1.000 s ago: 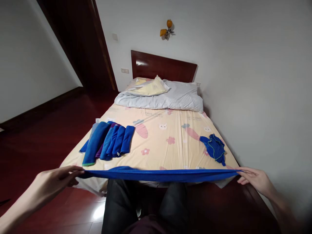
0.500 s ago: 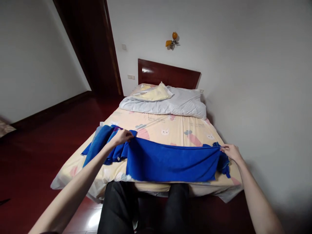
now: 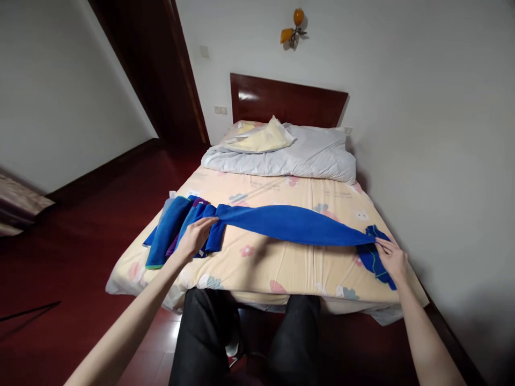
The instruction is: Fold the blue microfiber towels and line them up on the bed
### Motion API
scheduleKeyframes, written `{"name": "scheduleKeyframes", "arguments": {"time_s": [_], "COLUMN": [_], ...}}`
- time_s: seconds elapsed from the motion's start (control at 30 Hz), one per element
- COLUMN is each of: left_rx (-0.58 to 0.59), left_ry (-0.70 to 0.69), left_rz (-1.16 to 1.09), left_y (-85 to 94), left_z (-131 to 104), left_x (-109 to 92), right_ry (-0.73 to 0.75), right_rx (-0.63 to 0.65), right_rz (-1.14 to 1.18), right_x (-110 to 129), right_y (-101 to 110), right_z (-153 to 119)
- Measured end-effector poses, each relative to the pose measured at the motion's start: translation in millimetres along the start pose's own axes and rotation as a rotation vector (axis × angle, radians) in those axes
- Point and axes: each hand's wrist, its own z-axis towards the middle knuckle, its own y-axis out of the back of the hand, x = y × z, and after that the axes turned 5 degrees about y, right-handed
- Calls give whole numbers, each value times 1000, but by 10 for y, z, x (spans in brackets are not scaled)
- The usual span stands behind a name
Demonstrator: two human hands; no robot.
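Note:
A long blue cloth (image 3: 289,225) stretches between my two hands above the bed (image 3: 249,268), its lower edge lifted. My left hand (image 3: 198,234) pinches its left end, near several rolled or folded cloths (image 3: 171,230) in blue, purple and grey on the bed's left side. The right end is gripped by my right hand (image 3: 392,258). Beside and partly behind that hand lies a crumpled blue cloth (image 3: 374,260) with green edging.
A grey quilt (image 3: 322,150) and a yellow cloth (image 3: 263,138) lie near the dark headboard (image 3: 285,99). My knees (image 3: 207,321) are against the bed's front edge. A patterned fabric (image 3: 20,206) shows at far left.
The blue cloth hung down over the bed's front; now its lower part has swung up and away, baring the sheet below. The view has tilted downward.

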Motion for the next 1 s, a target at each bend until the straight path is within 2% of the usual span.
{"name": "scheduleKeyframes", "arguments": {"time_s": [0.1,0.2,0.3,0.37,0.5,0.63,0.73,0.87,1.0], "left_rx": [95,223,424,508,457,534,532,492,478], "left_ry": [77,171,174,137,75,-27,-58,-114,-128], "left_rz": [-4,43,131,213,352,344,324,255,263], "left_y": [-338,-668,-926,-1053,-1227,-1317,-1362,-1424,-1436], "left_z": [-415,-871,-1256,-1422,-1519,-1468,-1491,-1679,-1860], "left_x": [264,476,596,631,648,670,737,903,1025], "right_ry": [-17,-30,18,72,209,297,221,75,-48], "right_rx": [129,337,532,590,582,635,672,729,840], "right_rz": [-83,-185,-310,-394,-469,-497,-547,-549,-580], "right_x": [-198,-375,-483,-485,-327,-162,-169,-215,-7], "right_y": [-204,-403,-584,-696,-891,-985,-954,-839,-730], "right_z": [-347,-756,-1170,-1397,-1625,-1635,-1654,-1737,-1662]}}
